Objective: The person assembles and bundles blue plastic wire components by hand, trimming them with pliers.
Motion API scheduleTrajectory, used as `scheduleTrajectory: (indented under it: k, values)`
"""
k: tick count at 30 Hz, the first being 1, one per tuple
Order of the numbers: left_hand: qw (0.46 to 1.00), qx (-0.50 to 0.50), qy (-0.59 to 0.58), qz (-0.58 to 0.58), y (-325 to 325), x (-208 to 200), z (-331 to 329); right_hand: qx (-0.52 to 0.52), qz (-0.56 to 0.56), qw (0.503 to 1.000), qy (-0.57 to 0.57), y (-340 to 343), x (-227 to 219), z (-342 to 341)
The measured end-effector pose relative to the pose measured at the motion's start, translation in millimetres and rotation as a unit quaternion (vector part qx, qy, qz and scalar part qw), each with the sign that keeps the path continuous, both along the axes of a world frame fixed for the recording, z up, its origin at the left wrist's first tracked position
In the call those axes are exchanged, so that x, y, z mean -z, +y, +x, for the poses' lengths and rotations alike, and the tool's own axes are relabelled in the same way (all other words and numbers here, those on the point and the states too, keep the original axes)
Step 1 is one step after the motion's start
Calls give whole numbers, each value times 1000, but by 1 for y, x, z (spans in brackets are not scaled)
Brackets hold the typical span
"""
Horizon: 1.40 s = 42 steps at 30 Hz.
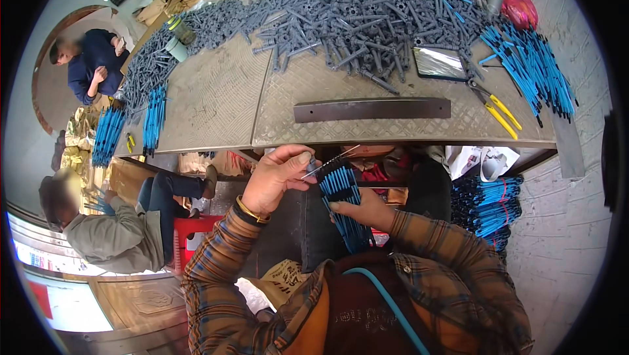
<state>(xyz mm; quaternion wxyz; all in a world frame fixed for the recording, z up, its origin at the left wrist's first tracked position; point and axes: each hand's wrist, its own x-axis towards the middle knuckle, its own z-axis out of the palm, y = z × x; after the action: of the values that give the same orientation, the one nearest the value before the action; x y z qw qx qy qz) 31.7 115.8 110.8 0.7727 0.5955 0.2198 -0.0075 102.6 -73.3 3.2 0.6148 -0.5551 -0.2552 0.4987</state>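
The bundle of slim, straight blue-and-black rods [341, 188] slants just below the tabletop's [216, 93] near edge, my right fingers [345, 208] wrapped around it, probably keeping it together. My left fingers [296, 161] pinch a thin dark rod [341, 156], seemingly for fine control. Beyond, smooth, plastic-looking grey tubes [354, 24] heap over textured boards.

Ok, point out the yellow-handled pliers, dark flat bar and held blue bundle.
Yellow-handled pliers [501, 107]: head view, on a handle.
Dark flat bar [372, 110]: head view, its middle.
Held blue bundle [343, 192]: head view, its sticks.
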Motion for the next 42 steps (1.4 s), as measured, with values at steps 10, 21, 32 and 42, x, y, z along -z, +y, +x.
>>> scheduleTrajectory:
  k: [10,21,32,42]
  values:
    - [997,-6,-15,72,2,-3,-4,24,-6,999,-34,2,-6,-4]
    - [982,9,-81,170,-20,-6,-16,29,-28,997,-72,-3,-14,-11]
    - [988,19,-106,109,-11,-7,-13,46,1,994,-98,2,-18,-9]
    - [980,51,-118,153,-13,0,-17,34,1,999,-9,-4,-3,-13]
